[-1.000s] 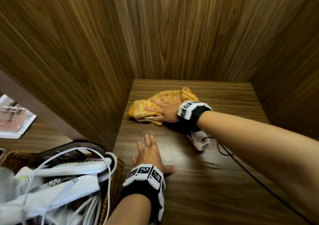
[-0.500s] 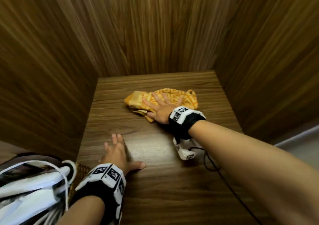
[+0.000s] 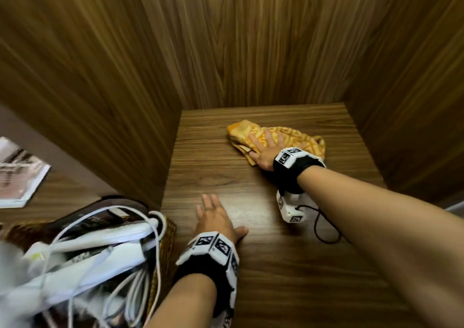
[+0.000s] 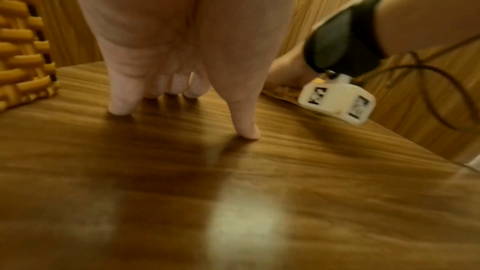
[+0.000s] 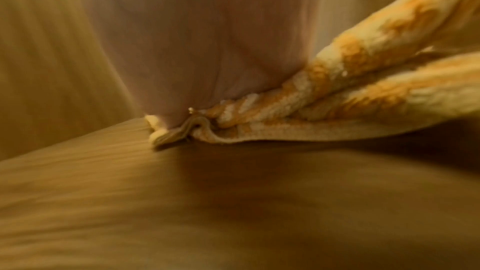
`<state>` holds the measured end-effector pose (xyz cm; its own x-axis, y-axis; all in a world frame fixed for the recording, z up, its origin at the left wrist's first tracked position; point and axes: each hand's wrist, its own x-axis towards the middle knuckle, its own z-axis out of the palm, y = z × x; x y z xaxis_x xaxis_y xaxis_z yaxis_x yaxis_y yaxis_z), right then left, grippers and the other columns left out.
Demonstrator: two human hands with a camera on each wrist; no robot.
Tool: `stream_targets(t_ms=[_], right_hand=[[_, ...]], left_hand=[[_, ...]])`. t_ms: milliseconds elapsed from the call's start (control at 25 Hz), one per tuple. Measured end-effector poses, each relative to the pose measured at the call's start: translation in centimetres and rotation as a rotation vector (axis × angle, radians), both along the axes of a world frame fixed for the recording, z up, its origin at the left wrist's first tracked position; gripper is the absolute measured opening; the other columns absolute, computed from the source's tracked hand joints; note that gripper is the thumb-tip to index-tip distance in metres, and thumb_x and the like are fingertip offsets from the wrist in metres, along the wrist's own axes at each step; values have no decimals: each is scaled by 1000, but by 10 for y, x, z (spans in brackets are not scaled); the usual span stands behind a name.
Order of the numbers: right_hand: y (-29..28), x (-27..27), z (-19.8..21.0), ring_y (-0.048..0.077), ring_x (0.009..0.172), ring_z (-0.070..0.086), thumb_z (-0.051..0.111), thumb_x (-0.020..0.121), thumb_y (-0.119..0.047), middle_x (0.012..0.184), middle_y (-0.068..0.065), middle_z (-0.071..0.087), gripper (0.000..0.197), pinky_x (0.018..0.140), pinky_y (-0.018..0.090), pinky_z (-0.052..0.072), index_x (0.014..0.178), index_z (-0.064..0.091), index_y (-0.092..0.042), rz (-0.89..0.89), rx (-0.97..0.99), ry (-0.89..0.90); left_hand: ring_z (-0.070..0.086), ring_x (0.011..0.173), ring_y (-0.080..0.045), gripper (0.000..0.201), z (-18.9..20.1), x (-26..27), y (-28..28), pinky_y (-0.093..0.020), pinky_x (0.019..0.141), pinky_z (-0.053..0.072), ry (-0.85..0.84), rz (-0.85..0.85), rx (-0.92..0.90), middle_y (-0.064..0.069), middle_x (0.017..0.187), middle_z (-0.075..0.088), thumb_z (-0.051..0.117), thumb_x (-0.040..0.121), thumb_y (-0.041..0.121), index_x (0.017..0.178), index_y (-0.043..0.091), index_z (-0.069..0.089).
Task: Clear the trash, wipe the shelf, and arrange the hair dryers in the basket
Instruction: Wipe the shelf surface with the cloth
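Note:
My right hand lies flat, fingers spread, pressing a yellow-orange patterned cloth onto the wooden shelf, towards its back right. In the right wrist view the palm bears down on the bunched cloth. My left hand rests flat on the shelf near its front left, holding nothing; its fingertips touch the wood. At the lower left, a wicker basket holds white hair dryers and tangled white cords.
Wood-panelled walls close the shelf in at the left, back and right. A magazine lies on a lower surface at the far left. A black cable trails from the right wrist camera across the shelf. The basket's weave stands just left of my left hand.
My right hand has slid the cloth from the left side of the shelf towards the right. The left hand stays flat on the wood, and the head view has swung about.

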<state>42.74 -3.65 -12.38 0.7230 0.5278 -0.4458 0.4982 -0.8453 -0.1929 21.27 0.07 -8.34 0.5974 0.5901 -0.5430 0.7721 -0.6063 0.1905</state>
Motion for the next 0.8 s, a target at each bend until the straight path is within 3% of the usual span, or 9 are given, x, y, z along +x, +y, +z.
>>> stream_targets(t_ms=[120, 240, 360, 440, 600, 680, 800], right_hand=[[50, -28, 12, 30, 146, -19, 23, 93, -60, 158, -14, -19, 57, 99, 79, -5, 142, -8, -57, 206, -8, -20], [87, -61, 27, 28, 147, -18, 23, 94, -61, 158, -16, -17, 56, 97, 79, -8, 142, -6, -57, 426, -32, -6], [79, -70, 25, 26, 147, -16, 25, 94, -59, 158, -16, -17, 56, 97, 80, -8, 141, -5, -58, 617, -102, -9], [52, -54, 23, 25, 148, -14, 26, 94, -60, 158, -17, -17, 56, 99, 80, -6, 141, -5, -59, 596, -95, -31], [22, -32, 21, 27, 147, -17, 24, 94, -61, 158, -15, -18, 57, 101, 78, -6, 142, -5, -56, 215, -65, -12], [46, -45, 22, 30, 147, -17, 23, 93, -62, 159, -12, -15, 58, 100, 77, -6, 144, -3, -54, 234, -12, 15], [79, -74, 26, 29, 147, -17, 27, 93, -61, 159, -14, -14, 57, 99, 76, -10, 143, 0, -56, 466, 1, 65]], left_hand=[[-5, 147, -29, 117, -9, -13, -9, -44, 119, 17, -40, 11, -22, -7, 159, -14, 70, 74, 50, 148, 11, -10], [-5, 147, -28, 116, -10, -16, -5, -45, 119, 17, -60, 27, -33, -4, 159, -13, 72, 73, 49, 149, 14, -9], [-4, 147, -29, 116, -5, -13, -4, -45, 119, 18, -57, 32, -61, -5, 160, -10, 73, 71, 48, 149, 13, -7], [-2, 147, -29, 118, 0, -13, -5, -45, 118, 20, -41, 25, -51, -5, 159, -10, 73, 71, 50, 149, 13, -7], [0, 147, -29, 117, 2, -14, -5, -45, 118, 21, -56, 12, -29, -5, 160, -8, 72, 71, 51, 149, 13, -5], [2, 147, -30, 115, 1, -15, -6, -43, 118, 19, -65, -2, -17, -6, 160, -7, 72, 71, 51, 150, 13, -4], [4, 147, -30, 114, -2, -17, -5, -38, 118, 16, -88, -5, 12, -7, 160, -4, 72, 71, 51, 150, 13, -1]])
